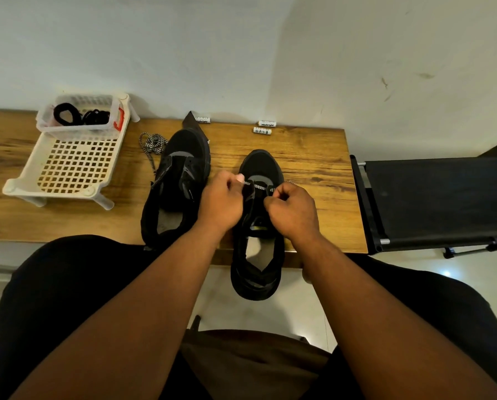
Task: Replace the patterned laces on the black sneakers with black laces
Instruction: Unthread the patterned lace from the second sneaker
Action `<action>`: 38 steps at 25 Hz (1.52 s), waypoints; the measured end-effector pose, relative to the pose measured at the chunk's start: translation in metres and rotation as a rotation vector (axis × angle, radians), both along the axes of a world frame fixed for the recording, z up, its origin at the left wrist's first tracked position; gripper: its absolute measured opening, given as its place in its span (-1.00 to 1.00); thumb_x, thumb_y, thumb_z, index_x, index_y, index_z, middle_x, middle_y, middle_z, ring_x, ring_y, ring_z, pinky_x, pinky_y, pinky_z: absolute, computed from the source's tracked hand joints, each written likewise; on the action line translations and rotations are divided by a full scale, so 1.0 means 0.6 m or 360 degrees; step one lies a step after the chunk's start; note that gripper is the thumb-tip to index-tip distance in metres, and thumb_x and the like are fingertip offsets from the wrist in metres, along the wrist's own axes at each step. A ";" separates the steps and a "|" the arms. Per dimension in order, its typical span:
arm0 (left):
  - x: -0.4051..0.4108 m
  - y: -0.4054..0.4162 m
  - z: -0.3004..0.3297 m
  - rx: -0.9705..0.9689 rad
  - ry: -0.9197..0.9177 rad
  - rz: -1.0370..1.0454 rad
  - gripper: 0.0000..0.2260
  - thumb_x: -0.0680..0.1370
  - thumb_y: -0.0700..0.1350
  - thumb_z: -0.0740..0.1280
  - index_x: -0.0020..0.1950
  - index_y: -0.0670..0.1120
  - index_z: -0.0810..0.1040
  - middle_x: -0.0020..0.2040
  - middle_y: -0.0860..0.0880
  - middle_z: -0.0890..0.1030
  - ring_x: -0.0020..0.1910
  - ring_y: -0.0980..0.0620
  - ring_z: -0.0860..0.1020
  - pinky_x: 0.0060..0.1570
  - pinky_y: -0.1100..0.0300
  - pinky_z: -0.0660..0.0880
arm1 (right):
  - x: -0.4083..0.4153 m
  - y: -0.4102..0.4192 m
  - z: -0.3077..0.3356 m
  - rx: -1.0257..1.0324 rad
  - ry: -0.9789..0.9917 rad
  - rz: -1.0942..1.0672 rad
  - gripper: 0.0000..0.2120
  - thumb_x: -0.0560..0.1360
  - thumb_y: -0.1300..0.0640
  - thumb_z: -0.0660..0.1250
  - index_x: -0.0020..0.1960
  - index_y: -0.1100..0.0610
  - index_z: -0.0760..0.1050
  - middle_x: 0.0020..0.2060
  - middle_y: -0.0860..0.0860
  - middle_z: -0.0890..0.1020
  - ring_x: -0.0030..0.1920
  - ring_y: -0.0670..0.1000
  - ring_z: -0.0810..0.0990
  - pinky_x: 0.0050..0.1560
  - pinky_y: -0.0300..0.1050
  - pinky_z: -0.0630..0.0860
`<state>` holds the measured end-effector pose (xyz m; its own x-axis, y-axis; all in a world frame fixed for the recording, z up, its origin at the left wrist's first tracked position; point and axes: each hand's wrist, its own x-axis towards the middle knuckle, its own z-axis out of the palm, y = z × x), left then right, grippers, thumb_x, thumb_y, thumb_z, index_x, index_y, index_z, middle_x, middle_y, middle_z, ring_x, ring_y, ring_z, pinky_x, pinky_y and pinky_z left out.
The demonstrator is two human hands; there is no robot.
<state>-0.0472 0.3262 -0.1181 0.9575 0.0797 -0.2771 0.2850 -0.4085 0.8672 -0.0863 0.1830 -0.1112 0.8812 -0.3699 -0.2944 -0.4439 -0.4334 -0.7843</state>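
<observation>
Judging by the bench (313,157), the job is under halfway: the left shoe (178,180) looks stripped, its patterned lace (152,143) heaped just left of it. On the right shoe (259,203), both hands, left (221,202) and right (292,210), pinch the last lace (260,187). Black laces (79,114) wait in the basket (77,131), further left.

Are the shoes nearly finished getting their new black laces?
Not nearly. The left sneaker has no lace showing, and a patterned lace lies loose beside it. Both hands, left hand and right hand, are working the patterned lace on the right sneaker, which is mostly undone. The black laces wait in the small basket, so both shoes need threading.
</observation>
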 end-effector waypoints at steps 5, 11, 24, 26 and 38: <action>-0.003 -0.004 0.007 -0.0723 0.0173 0.0473 -0.84 0.69 -0.02 0.29 0.24 0.00 0.47 0.21 -0.03 0.65 0.16 -0.01 0.65 0.13 0.04 0.62 | 0.002 -0.002 -0.004 0.0004 -0.0004 -0.0028 -0.94 0.41 0.13 0.37 -0.22 0.11 0.53 -0.34 -0.02 0.58 -0.28 -0.02 0.55 -0.24 -0.03 0.53; -0.013 -0.007 -0.032 0.0143 -0.0172 0.0010 -0.93 0.62 -0.01 0.40 0.08 0.07 0.64 -0.05 0.13 0.66 -0.07 0.16 0.63 -0.12 0.21 0.56 | 0.003 -0.002 -0.005 0.0000 -0.0011 -0.0039 -0.92 0.40 0.13 0.38 -0.25 0.08 0.51 -0.35 -0.02 0.58 -0.31 -0.03 0.53 -0.28 -0.10 0.48; -0.001 0.002 -0.016 -0.0113 -0.0119 0.0058 -0.90 0.60 0.02 0.44 0.05 0.04 0.69 -0.05 0.12 0.71 -0.04 0.18 0.66 0.02 0.14 0.64 | 0.004 -0.005 -0.009 0.0046 -0.0029 0.0002 -0.91 0.38 0.16 0.37 -0.28 0.08 0.48 -0.37 -0.04 0.54 -0.32 -0.02 0.51 -0.25 -0.04 0.49; -0.007 0.001 -0.014 0.0081 -0.0181 -0.0050 -0.92 0.57 0.01 0.47 0.03 0.06 0.69 -0.04 0.16 0.69 -0.04 0.23 0.62 -0.06 0.29 0.56 | 0.003 -0.005 -0.014 0.0049 -0.0042 0.0036 -0.92 0.38 0.16 0.36 -0.26 0.10 0.49 -0.36 -0.03 0.54 -0.32 -0.02 0.50 -0.25 -0.04 0.48; 0.003 -0.012 -0.010 -0.0369 -0.0098 0.0292 -0.71 0.60 -0.08 0.45 0.30 0.01 0.54 0.22 0.12 0.59 0.20 0.15 0.55 0.00 0.42 0.38 | 0.001 0.000 -0.006 -0.0077 -0.0090 0.0167 -0.90 0.42 0.17 0.38 -0.25 0.06 0.50 -0.34 -0.03 0.58 -0.29 -0.03 0.53 -0.29 -0.14 0.43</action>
